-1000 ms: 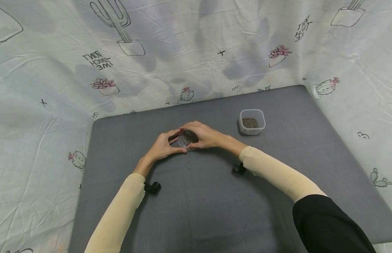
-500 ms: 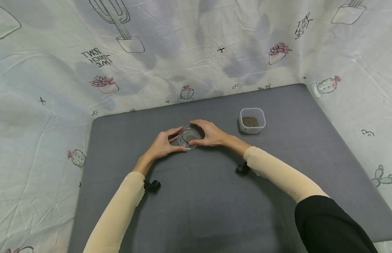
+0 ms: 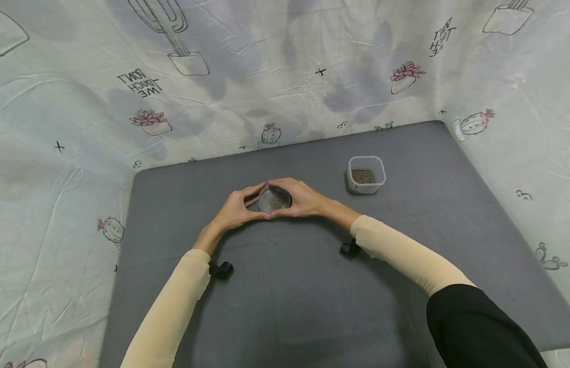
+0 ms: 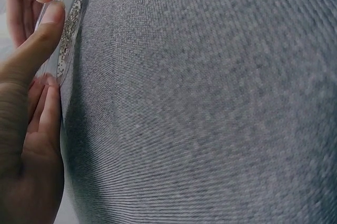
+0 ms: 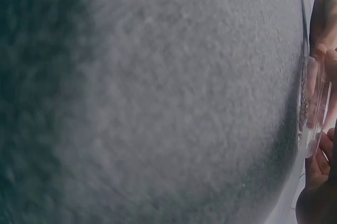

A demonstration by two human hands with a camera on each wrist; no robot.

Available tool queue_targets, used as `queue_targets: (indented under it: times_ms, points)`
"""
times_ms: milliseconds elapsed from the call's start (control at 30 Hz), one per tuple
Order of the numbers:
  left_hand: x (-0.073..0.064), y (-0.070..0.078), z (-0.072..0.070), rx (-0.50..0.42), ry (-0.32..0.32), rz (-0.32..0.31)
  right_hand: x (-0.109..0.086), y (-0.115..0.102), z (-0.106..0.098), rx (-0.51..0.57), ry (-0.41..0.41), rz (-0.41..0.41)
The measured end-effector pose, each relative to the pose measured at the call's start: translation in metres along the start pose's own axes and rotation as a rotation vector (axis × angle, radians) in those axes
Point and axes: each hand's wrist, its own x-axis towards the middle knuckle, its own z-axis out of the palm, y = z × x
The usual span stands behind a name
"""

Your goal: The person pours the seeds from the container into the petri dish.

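Note:
A clear round petri dish (image 3: 272,203) lies on the grey table between the two hands. Small speckled grains (image 4: 68,39) show inside its lower part in the left wrist view. My left hand (image 3: 233,210) holds the dish at its left side between thumb and fingers. From the other side my right hand (image 3: 303,199) pinches the clear lid (image 5: 322,110) by its edge, over the dish. Whether the lid sits flat all round cannot be told. The hands' fingertips meet near the dish's front edge, and the right fingers hide part of its right side.
A clear square plastic container (image 3: 365,186), part filled with brown grains, stands on the table (image 3: 276,296) to the right of the hands. Behind and beside the table hangs a white cactus-print cloth (image 3: 285,76).
The lid, held in the right hand, shifted right off the dish and then back left over it. The left hand stayed on the dish, and the square container did not move.

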Motion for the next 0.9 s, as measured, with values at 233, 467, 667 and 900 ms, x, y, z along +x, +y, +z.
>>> queue_targets:
  times_ms: [233, 467, 667, 900]
  points:
    - [0.0009, -0.0007, -0.0026, -0.041, -0.016, -0.007, 0.0024, -0.0035, 0.0009, -0.004, -0.018, 0.009]
    - [0.0017, 0.001, -0.0044, -0.038, -0.034, -0.022, 0.003, -0.0057, -0.0002, -0.014, -0.023, 0.021]
    - [0.002, 0.002, -0.0054, -0.033, -0.047, -0.012, 0.0028, -0.0074, 0.0006, -0.019, -0.02, 0.03]
    - [0.0012, 0.0024, -0.005, -0.029, -0.045, -0.003, 0.0018, -0.0068, 0.0028, -0.03, -0.004, 0.022]
